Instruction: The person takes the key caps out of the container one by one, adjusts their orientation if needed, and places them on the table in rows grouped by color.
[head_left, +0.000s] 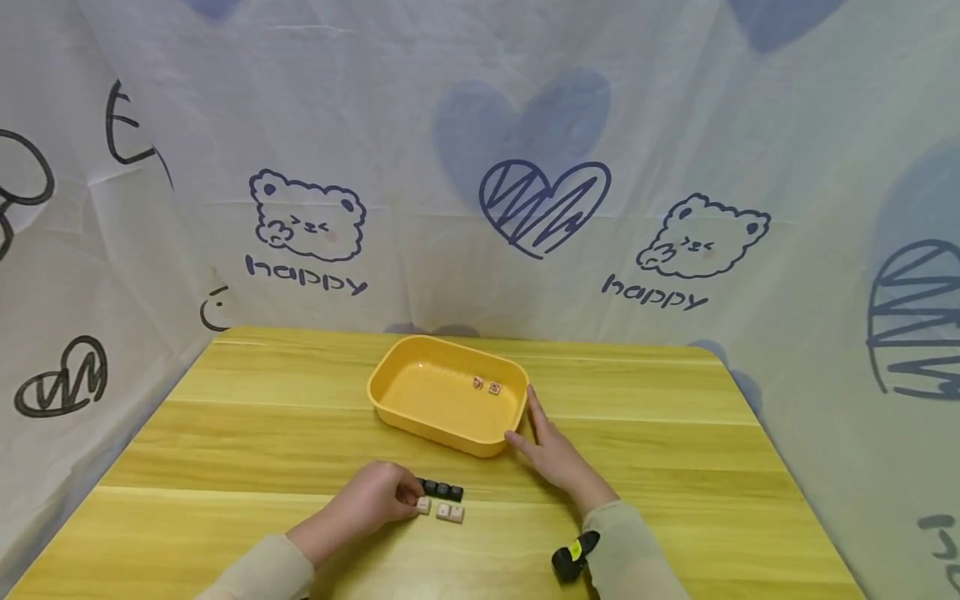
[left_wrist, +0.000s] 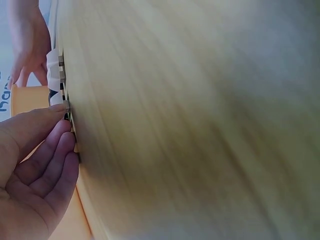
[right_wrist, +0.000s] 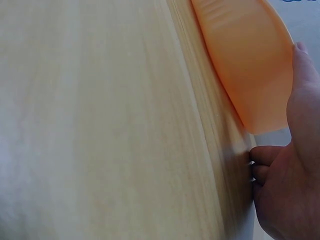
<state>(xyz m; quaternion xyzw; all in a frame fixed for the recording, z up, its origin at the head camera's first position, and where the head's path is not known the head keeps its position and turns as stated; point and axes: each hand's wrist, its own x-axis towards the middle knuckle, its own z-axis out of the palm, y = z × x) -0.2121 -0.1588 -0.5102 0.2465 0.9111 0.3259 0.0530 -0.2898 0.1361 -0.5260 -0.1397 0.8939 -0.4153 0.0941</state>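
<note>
My left hand (head_left: 378,498) is low over the table, its thumb and fingertips pinching a white keycap (head_left: 423,505). Just right of that hand lie two more white keycaps (head_left: 450,512), side by side. Behind them runs a row of several black keycaps (head_left: 442,489), its left end hidden by the fingers. A yellow plastic basin (head_left: 442,437) stands farther back, with two small pale keycaps with reddish marks (head_left: 494,388) on its floor. My right hand (head_left: 553,454) rests against the basin's right front corner, thumb and fingers spread and fairly straight. In the right wrist view the thumb (right_wrist: 302,65) touches the rim.
The wood-grain table (head_left: 675,467) extends on both sides of the basin. A black device with a yellow label (head_left: 573,557) is at the right sleeve cuff. White cloth (head_left: 420,167) printed with hearts and bears hangs behind and beside the table.
</note>
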